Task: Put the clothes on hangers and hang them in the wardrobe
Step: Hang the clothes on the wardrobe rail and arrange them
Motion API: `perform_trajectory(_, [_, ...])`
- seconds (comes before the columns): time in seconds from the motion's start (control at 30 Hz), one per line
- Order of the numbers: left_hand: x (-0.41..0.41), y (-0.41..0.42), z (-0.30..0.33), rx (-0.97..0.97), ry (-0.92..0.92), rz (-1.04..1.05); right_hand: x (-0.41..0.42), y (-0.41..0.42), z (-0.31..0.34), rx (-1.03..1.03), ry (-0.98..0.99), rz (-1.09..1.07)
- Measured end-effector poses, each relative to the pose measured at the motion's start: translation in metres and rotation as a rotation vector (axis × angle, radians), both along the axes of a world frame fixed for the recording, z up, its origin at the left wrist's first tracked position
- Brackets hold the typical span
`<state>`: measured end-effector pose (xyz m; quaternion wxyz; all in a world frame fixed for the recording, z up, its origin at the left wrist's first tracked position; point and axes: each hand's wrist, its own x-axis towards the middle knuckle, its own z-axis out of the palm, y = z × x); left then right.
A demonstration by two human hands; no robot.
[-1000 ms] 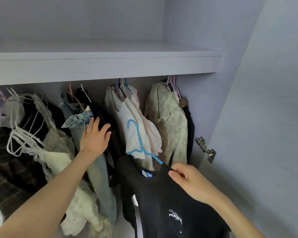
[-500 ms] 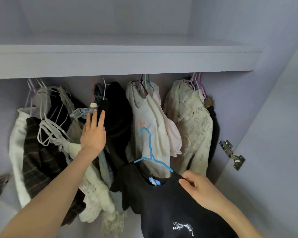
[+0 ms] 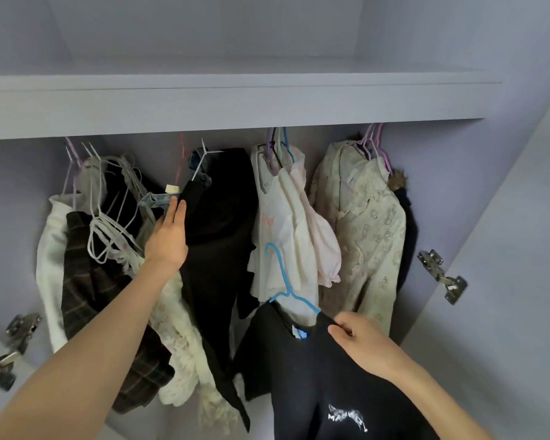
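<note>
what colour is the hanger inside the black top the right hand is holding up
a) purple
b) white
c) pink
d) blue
d: the hanger whose hook rises from the neck of the black top, pinched at the shoulder by the right hand, is bright blue.

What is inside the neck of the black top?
A blue hanger sits in the black top; its hook shows above the collar. The right hand pinches the shoulder; fabric hides the arms.
</note>
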<state>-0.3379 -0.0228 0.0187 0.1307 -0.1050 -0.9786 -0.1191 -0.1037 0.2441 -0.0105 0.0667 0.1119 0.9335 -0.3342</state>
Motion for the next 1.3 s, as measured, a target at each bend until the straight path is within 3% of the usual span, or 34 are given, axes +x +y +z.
perform_trajectory(0.3, [0.007, 0.015, -0.002, 0.085, -0.007, -0.043, -0.048, -0.048, 0.046, -0.208, 0.348, -0.105])
perform_trajectory(0.43, [0.008, 0.02, -0.001, 0.173, -0.039, -0.061, -0.087, -0.062, 0.062, -0.286, 0.422, -0.148])
perform_trajectory(0.73, [0.009, 0.026, -0.001, 0.18, -0.045, -0.082, -0.16, -0.064, 0.105, -0.376, 0.663, -0.236])
perform_trajectory(0.97, [0.014, 0.034, -0.002, 0.208, -0.04, -0.091, -0.211, -0.057, 0.11, -0.311, 0.532, -0.26])
perform_trajectory(1.3, [0.016, 0.038, -0.002, 0.168, -0.055, -0.078, -0.213, -0.06, 0.103, -0.29, 0.478, -0.387])
